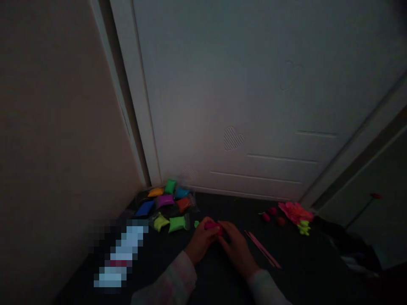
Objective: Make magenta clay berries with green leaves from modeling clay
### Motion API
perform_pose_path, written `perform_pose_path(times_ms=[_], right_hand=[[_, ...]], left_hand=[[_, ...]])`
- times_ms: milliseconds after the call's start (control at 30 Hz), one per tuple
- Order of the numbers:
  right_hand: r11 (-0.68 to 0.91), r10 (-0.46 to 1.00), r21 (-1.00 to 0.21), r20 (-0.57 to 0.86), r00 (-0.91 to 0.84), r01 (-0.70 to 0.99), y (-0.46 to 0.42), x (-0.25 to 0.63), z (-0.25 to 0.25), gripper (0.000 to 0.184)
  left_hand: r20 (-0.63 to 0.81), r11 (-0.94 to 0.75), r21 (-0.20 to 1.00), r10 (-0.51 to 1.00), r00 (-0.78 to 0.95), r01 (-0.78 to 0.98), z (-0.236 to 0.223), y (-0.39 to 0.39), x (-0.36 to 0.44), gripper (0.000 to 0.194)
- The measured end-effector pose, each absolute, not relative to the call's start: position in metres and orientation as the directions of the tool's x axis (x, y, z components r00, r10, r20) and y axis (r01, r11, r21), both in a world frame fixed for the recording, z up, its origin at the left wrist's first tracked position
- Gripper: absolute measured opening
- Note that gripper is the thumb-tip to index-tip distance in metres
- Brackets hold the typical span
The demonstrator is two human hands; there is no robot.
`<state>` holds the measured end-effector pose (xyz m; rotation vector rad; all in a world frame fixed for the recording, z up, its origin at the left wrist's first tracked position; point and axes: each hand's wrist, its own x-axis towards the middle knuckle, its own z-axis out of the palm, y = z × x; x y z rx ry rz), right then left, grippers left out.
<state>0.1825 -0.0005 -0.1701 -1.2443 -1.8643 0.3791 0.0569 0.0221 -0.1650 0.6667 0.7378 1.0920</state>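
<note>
Between my two hands is a bright pink-red lump [213, 228] that looks like modelling clay. My left hand [199, 240] is closed round its left side, with the thumb across the front. From the other side, the curved fingers of my right hand [235, 245] press on the same lump, and part of it is hidden by fingers. A small green bit [196, 223] lies just left of my left hand. Thin pink sticks [263, 250] rest on the dark table [219, 279], right of my right hand.
Several clay packets, among them a purple one [165, 200] and a lime one [177, 224], lie back left. A blurred-out bright panel [122, 256] is nearer. Small red pieces [266, 217] and a pink flower-like thing [294, 212] sit back right. A white panel [203, 106] rises behind.
</note>
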Motion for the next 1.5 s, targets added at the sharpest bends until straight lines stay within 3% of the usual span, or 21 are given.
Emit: perform_pose_path(times_ms=[200, 367, 633, 967, 1200, 1500], right_hand=[[0.439, 0.866, -0.663, 0.492, -0.088, 0.606, 0.000, 0.189, -0.180, 0.017], [0.369, 0.856, -0.657, 0.515, 0.034, 0.657, -0.007, 0.182, -0.176, 0.011], [0.272, 0.818, -0.596, 0.557, 0.145, 0.756, -0.006, 0.169, -0.183, 0.018], [0.234, 0.828, -0.541, 0.547, 0.126, 0.808, -0.006, 0.173, -0.190, 0.019], [0.183, 0.878, -0.617, 0.452, 0.154, 0.765, -0.005, 0.173, -0.187, 0.023], [0.040, 0.988, -0.788, 0.122, 0.092, 0.614, -0.002, 0.186, -0.164, 0.027]], left_hand=[[-0.266, 0.403, 0.764, 0.908, 0.323, -0.504, -0.164, 0.022, 0.058, 0.036], [-0.300, 0.453, 0.692, 0.889, 0.346, -0.562, -0.165, 0.021, 0.063, 0.029], [-0.300, 0.411, 0.556, 0.910, 0.287, -0.722, -0.170, 0.023, 0.071, 0.021], [-0.298, 0.417, 0.514, 0.906, 0.300, -0.750, -0.171, 0.026, 0.065, 0.013], [-0.313, 0.447, 0.580, 0.894, 0.320, -0.681, -0.175, 0.024, 0.068, 0.022], [-0.366, 0.462, 0.571, 0.883, 0.294, -0.678, -0.180, 0.026, 0.074, 0.025]])
